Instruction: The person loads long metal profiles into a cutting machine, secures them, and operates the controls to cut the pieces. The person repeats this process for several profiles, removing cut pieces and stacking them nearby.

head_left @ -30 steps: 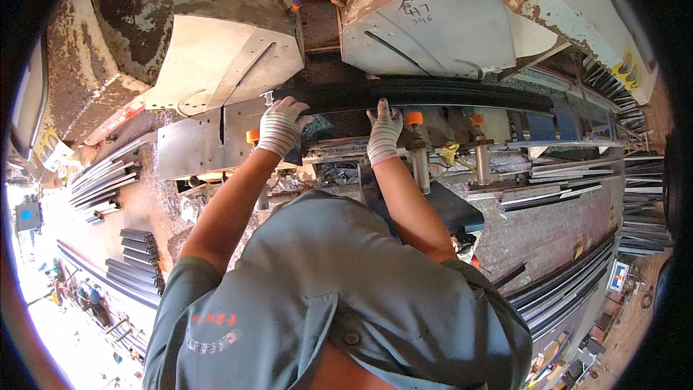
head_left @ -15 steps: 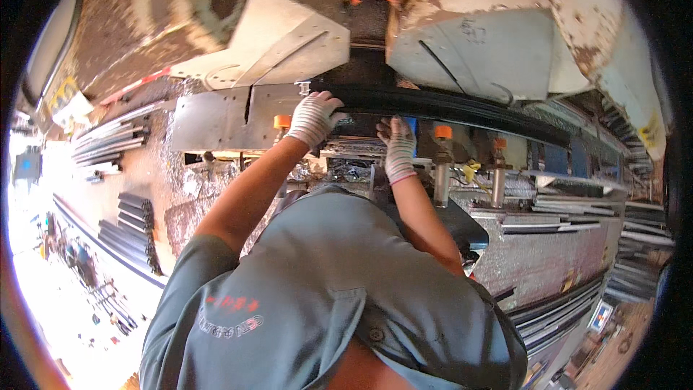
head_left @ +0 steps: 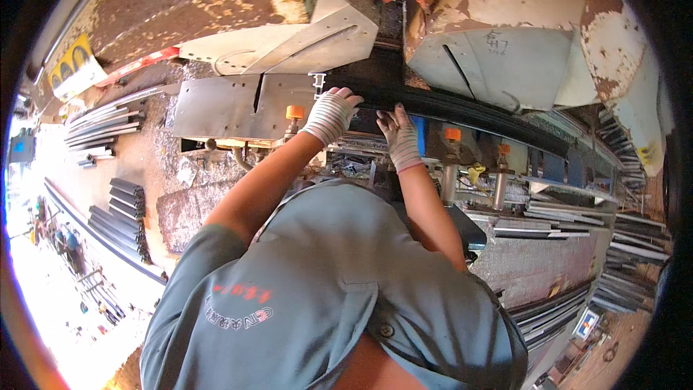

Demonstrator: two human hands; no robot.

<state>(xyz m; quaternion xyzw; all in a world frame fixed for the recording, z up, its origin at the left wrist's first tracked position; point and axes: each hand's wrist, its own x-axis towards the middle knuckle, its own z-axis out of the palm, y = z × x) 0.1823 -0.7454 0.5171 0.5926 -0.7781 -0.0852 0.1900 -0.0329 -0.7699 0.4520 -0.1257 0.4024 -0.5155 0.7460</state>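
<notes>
A long black metal profile lies across the machine, its pale cut end showing at the left beside the steel plate. My left hand, in a striped knit glove, is closed over the profile near this end. To its right, my right hand, also gloved, reaches up to the profile's near edge. Its fingers are stretched and slightly apart, with dark fingertips at the edge. Whether other profiles lie beneath the hands I cannot tell.
Two pale guard plates stand beyond the profile, under rusty machine housings. Orange-capped clamp cylinders rise on the near side. Black profiles are stacked at the left; more bars lie on the right.
The view has shifted a little, so the machine and both hands appear farther right. My right hand's fingers have straightened upward along the profile's edge. My left hand stays on the profile's end.
</notes>
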